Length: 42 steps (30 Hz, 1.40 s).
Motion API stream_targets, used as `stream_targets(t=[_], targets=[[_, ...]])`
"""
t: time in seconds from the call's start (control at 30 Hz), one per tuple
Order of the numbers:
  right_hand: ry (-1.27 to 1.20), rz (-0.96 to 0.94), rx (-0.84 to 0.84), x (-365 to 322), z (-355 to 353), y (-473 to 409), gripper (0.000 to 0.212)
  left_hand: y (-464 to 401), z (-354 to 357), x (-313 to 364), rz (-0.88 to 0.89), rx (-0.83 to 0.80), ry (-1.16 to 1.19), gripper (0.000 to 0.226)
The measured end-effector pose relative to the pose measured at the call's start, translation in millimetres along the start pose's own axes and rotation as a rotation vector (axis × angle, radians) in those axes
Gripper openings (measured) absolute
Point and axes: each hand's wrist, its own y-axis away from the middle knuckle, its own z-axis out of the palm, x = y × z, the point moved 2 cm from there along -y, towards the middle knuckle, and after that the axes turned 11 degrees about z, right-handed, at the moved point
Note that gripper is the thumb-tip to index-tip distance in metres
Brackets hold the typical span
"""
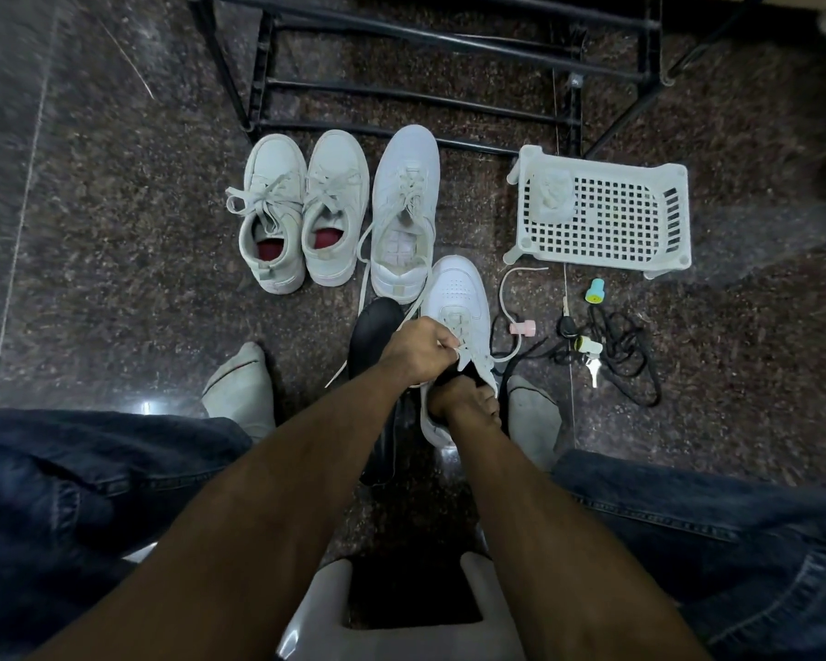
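Observation:
A white sneaker (pixel 459 298) stands on the dark floor between my socked feet. My left hand (pixel 418 350) pinches its white lace (pixel 454 348) near the eyelets. My right hand (pixel 463 403) grips the sneaker's heel collar, fingers curled over the opening. A black shoe (pixel 375 331) lies just left of the sneaker, partly under my left arm. Its matching white sneaker (pixel 404 212) stands further ahead, with loose laces.
A pair of white sneakers with red insoles (pixel 301 207) stands at the left. A white plastic basket (pixel 606 214) lies at the right. Black laces, keys and small caps (pixel 597 345) are scattered near it. A black metal rack (pixel 416 69) stands beyond. I sit on a white stool (pixel 401 608).

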Motion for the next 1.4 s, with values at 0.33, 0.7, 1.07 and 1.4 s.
stream_targets(t=[0.33, 0.7, 1.07, 1.4], targets=[[-0.036, -0.161, -0.084, -10, 18, -36, 0.034, 0, 1, 1, 0.001, 0.011, 0.003, 0.018], [-0.058, -0.052, 0.043, 5, -4, 4, 0.047, -1, 3, 0, 0.009, 0.009, -0.003, 0.018], [0.057, -0.164, 0.152, 15, -13, 1, 0.036, 1, 5, -1, 0.019, 0.027, 0.01, 0.015], [-0.352, -0.253, 0.18, 37, -7, -6, 0.03, 12, 12, -10, 0.033, 0.036, -0.002, 0.014]])
